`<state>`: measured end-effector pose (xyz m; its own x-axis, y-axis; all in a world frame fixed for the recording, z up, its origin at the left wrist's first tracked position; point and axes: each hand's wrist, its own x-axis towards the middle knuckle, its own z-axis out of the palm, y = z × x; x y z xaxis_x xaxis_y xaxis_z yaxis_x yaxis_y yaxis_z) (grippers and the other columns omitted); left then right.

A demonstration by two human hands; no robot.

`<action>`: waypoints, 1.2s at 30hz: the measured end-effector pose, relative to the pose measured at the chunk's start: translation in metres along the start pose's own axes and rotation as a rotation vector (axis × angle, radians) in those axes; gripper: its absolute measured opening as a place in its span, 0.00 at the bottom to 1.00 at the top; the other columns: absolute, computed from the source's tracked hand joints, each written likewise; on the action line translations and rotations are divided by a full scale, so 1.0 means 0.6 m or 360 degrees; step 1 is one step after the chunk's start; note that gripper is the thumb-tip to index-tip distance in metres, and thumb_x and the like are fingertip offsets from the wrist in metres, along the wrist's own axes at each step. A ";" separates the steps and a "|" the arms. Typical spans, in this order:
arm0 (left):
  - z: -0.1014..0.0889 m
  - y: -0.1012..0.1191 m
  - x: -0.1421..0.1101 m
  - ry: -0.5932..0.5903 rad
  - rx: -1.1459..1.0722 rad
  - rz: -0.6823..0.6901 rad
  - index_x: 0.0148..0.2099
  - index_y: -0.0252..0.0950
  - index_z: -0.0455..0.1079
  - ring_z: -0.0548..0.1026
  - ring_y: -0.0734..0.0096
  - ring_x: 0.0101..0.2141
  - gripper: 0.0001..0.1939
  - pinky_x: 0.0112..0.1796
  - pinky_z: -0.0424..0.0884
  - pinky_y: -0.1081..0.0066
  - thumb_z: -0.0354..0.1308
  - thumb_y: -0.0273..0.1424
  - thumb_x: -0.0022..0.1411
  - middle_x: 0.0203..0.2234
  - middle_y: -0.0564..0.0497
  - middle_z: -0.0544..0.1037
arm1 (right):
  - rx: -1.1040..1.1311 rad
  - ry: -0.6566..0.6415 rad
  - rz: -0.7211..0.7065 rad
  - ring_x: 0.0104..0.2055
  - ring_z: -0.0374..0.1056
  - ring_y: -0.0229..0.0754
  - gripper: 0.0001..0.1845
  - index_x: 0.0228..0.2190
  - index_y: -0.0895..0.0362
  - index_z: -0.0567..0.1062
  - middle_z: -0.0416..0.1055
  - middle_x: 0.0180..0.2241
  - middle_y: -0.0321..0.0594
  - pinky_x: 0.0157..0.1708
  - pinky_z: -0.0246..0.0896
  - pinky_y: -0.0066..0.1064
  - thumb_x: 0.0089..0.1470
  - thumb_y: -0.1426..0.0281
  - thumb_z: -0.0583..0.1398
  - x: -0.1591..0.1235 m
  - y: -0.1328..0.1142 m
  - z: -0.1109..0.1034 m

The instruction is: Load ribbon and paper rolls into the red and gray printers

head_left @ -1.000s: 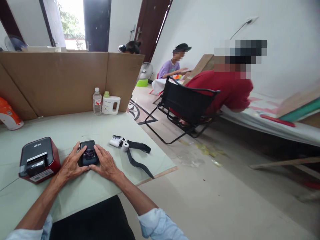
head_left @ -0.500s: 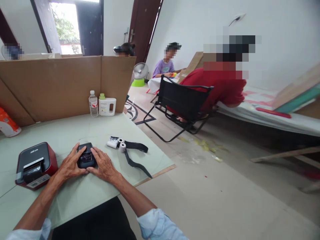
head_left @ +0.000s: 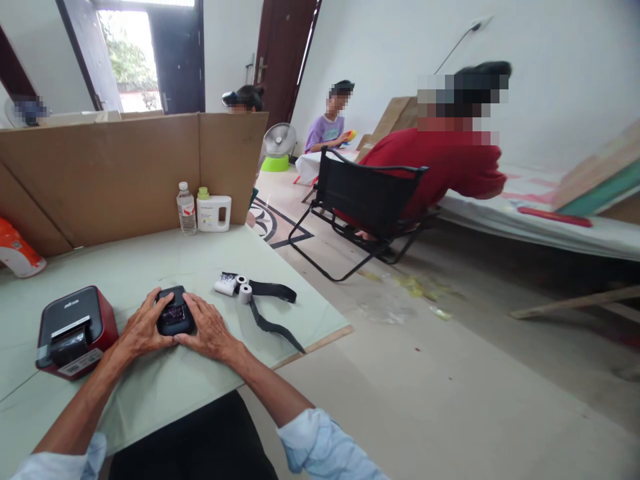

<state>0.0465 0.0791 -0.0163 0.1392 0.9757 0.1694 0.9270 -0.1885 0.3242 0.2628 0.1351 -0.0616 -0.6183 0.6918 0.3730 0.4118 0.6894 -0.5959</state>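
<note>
A small black handheld device [head_left: 173, 317] lies on the pale green table [head_left: 130, 267]. My left hand [head_left: 140, 329] grips its left side, fingers curled over the edge. My right hand [head_left: 210, 328] presses on its right side, with the fingers together over the top. Both hands hold the device flat against the table. A red and black label printer [head_left: 75, 330] stands just left of my left hand. To the right of my right hand lie two small white paper rolls [head_left: 239, 288] and a black strap [head_left: 270, 313].
A water bottle [head_left: 185, 209] and a white jug [head_left: 213, 212] stand before a cardboard screen [head_left: 125, 173] at the table's back. An orange object [head_left: 15, 250] lies far left. A person in red sits in a black folding chair [head_left: 370, 207]; other people sit behind.
My hands keep the same hold on the black device. The view has shifted slightly, and the person in red has leaned a little further to the right.
</note>
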 end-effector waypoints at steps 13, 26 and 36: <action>-0.002 -0.003 0.006 -0.0109 0.0021 -0.0055 0.73 0.44 0.56 0.69 0.37 0.63 0.54 0.56 0.73 0.51 0.73 0.44 0.47 0.71 0.36 0.54 | 0.0014 -0.0168 0.0028 0.71 0.55 0.61 0.58 0.71 0.55 0.54 0.56 0.70 0.57 0.66 0.56 0.57 0.49 0.53 0.73 0.028 0.007 -0.017; -0.010 0.010 0.002 -0.0102 -0.0063 -0.0060 0.75 0.40 0.51 0.68 0.38 0.64 0.57 0.58 0.73 0.51 0.73 0.41 0.48 0.72 0.34 0.51 | 0.0103 -0.0114 0.0004 0.72 0.52 0.60 0.59 0.73 0.55 0.49 0.53 0.71 0.57 0.67 0.51 0.56 0.52 0.53 0.71 0.015 0.007 -0.006; -0.007 -0.005 0.006 -0.0070 -0.0124 -0.0030 0.74 0.40 0.50 0.69 0.40 0.63 0.59 0.58 0.73 0.51 0.73 0.44 0.45 0.70 0.35 0.54 | 0.0100 -0.0136 0.0029 0.72 0.52 0.61 0.60 0.73 0.56 0.49 0.52 0.72 0.58 0.67 0.52 0.57 0.51 0.52 0.72 0.017 0.004 -0.010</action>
<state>0.0426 0.0827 -0.0128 0.1388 0.9828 0.1221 0.8998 -0.1767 0.3989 0.2615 0.1453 -0.0547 -0.6671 0.6814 0.3012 0.3825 0.6602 -0.6464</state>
